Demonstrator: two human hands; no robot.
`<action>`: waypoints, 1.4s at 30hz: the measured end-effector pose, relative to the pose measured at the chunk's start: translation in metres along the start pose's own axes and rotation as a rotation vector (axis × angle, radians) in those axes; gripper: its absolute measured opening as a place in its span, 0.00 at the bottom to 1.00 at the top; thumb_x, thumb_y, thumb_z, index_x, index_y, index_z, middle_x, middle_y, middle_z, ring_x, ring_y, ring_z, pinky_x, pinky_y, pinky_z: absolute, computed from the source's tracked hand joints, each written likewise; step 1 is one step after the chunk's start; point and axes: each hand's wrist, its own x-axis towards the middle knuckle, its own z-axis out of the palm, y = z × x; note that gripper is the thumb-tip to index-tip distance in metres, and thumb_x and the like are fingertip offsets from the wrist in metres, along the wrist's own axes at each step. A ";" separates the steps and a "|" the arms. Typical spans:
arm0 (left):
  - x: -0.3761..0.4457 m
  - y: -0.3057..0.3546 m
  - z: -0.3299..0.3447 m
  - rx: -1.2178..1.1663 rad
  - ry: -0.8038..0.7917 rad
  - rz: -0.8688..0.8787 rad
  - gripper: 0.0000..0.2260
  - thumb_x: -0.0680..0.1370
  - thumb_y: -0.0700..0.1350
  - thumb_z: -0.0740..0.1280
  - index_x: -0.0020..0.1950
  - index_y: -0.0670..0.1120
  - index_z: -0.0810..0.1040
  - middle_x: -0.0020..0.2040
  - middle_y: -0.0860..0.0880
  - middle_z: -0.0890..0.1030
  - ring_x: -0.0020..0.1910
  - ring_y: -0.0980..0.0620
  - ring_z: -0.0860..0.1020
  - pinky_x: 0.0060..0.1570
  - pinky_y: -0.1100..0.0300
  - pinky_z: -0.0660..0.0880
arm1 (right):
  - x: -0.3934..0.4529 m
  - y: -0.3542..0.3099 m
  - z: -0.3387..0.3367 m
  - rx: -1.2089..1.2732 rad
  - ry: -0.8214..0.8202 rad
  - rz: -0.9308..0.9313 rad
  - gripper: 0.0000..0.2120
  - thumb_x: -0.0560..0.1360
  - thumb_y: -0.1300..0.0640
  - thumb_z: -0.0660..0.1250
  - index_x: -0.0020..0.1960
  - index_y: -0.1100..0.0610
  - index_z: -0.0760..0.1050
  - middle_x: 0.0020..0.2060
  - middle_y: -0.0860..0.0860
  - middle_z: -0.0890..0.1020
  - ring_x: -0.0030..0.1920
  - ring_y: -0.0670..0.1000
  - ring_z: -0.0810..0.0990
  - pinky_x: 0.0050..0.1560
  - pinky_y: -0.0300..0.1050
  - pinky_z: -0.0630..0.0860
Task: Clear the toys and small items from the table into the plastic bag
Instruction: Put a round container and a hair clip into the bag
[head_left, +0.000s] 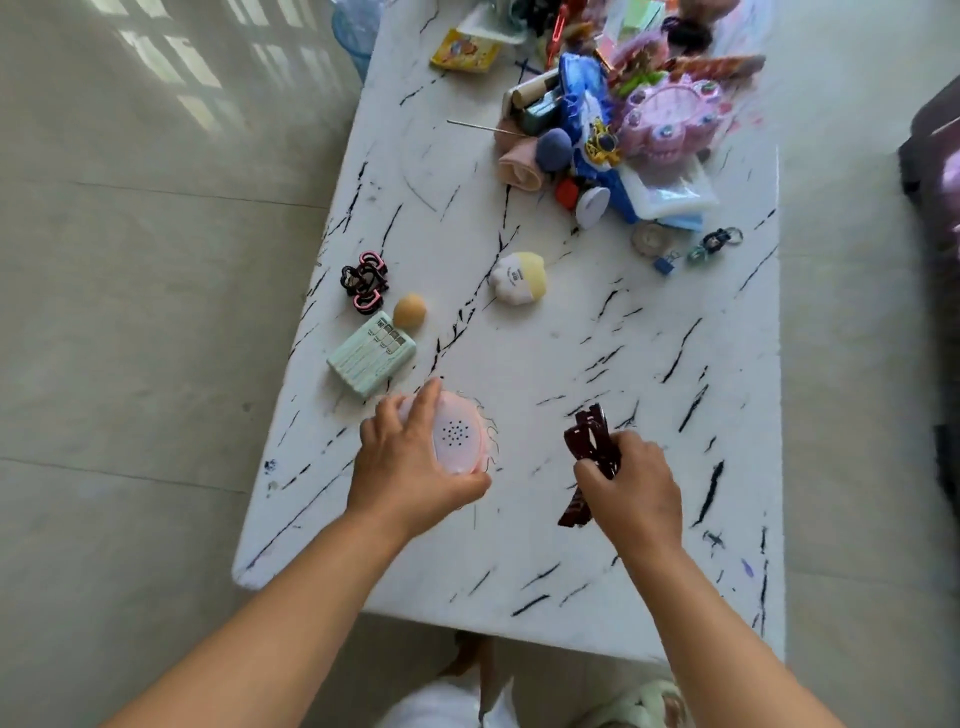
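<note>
A rounded pale pink plastic toy with a dotted speaker grille (457, 434) lies near the white marble-patterned table's (597, 353) near left corner, the left hand (410, 467) curled around its side. It looks light, rigid and smooth, best cupped across its width. The right hand (631, 486) grips a dark red plastic hair claw (592, 441) beside it. No bag shows.

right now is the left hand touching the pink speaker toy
Touching. The head view shows the left hand with fingers and thumb wrapped over the pink speaker toy on the table, no gap between them.
</note>
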 end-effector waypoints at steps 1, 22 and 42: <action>-0.007 0.015 0.002 0.008 -0.015 0.029 0.43 0.63 0.62 0.70 0.72 0.60 0.50 0.69 0.51 0.56 0.66 0.47 0.58 0.63 0.54 0.63 | -0.007 0.012 -0.015 0.025 0.022 0.014 0.10 0.70 0.51 0.63 0.50 0.51 0.71 0.43 0.49 0.72 0.39 0.49 0.72 0.32 0.40 0.62; -0.272 0.425 0.181 0.088 -0.326 0.639 0.47 0.62 0.67 0.71 0.74 0.58 0.51 0.69 0.50 0.58 0.68 0.46 0.62 0.65 0.51 0.66 | -0.181 0.376 -0.357 0.398 0.640 0.333 0.09 0.71 0.55 0.67 0.51 0.52 0.73 0.47 0.47 0.72 0.40 0.40 0.70 0.38 0.37 0.65; -0.280 0.755 0.360 0.175 -0.558 0.922 0.45 0.62 0.65 0.71 0.73 0.59 0.52 0.71 0.52 0.58 0.70 0.46 0.58 0.66 0.49 0.64 | -0.095 0.603 -0.540 0.506 0.774 0.739 0.14 0.72 0.51 0.67 0.57 0.52 0.72 0.51 0.48 0.74 0.48 0.47 0.75 0.43 0.44 0.71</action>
